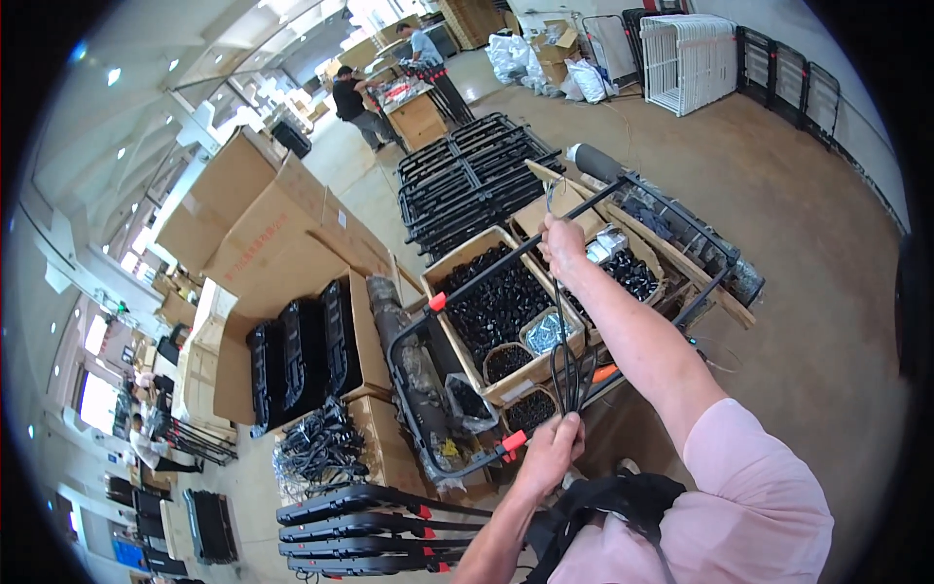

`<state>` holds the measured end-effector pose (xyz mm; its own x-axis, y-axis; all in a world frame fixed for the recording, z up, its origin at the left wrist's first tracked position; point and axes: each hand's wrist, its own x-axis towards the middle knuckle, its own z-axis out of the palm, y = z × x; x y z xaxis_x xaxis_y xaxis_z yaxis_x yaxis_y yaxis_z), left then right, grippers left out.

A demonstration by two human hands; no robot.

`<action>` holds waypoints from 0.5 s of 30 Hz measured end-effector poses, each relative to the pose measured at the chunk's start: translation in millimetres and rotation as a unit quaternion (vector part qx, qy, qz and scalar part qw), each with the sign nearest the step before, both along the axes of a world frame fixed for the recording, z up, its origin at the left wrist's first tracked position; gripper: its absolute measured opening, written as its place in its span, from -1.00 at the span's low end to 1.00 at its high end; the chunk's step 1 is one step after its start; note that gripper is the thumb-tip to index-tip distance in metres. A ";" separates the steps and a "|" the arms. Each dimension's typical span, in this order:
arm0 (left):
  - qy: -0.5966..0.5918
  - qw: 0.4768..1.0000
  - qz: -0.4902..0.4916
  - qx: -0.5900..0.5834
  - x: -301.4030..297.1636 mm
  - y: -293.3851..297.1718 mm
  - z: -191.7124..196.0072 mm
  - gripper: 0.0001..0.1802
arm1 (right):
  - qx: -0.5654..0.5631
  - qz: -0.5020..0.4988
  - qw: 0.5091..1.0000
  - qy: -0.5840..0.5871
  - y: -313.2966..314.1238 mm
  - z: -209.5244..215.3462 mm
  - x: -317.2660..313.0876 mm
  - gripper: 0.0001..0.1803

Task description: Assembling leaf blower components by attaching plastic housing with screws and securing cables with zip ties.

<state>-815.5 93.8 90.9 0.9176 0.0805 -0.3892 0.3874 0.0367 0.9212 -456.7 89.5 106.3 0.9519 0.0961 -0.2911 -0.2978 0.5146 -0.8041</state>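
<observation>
A bundle of thin black cords stretches between my two hands. My right hand, arm extended, is closed on its upper end, where a loop sticks up above the fist. My left hand grips the lower end, close to my body. Under the cords lies a black tubular frame with red clips, its long bar passing right by my right hand. One red clip is beside my left hand. Whether either hand also touches the frame I cannot tell.
Beneath the frame stands a wooden box of small black parts, with a tray of silvery screws. Leftward are a carton of black panels, a heap of black cords and stacked black frames. Further off, two people work at a table.
</observation>
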 end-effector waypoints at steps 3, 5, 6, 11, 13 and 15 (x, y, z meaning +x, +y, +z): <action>0.033 0.998 -0.017 0.048 -6.5 -28.6 -26.0 -0.52 | 0.007 0.016 0.998 -0.063 -32.8 -16.5 -7.5 -0.63; 0.044 0.995 -0.023 0.088 -22.7 -37.9 -57.3 -0.50 | 0.022 0.081 0.992 -0.091 -49.5 -15.1 -36.4 -0.62; 0.041 0.993 -0.028 0.112 -29.7 -43.4 -67.7 -0.49 | 0.048 0.127 0.986 -0.093 -67.8 -8.1 -54.0 -0.62; -0.156 0.878 0.102 0.440 -35.0 -43.8 -28.8 -0.60 | 0.133 0.315 0.937 -0.068 -162.2 20.7 -142.0 -0.60; -0.216 0.842 0.233 0.436 -21.4 -22.7 10.0 -0.57 | 0.140 0.397 0.904 -0.072 -181.3 18.0 -169.2 -0.59; -0.289 0.774 0.277 0.490 -9.3 -21.3 62.1 -0.55 | 0.136 0.453 0.878 -0.071 -198.1 15.1 -193.6 -0.60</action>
<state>-824.7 72.6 153.0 0.6340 0.5211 0.5714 0.0755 -0.7770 0.6249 -650.3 -108.6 121.3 0.4727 0.8809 -0.0251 -0.5917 0.2961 -0.7498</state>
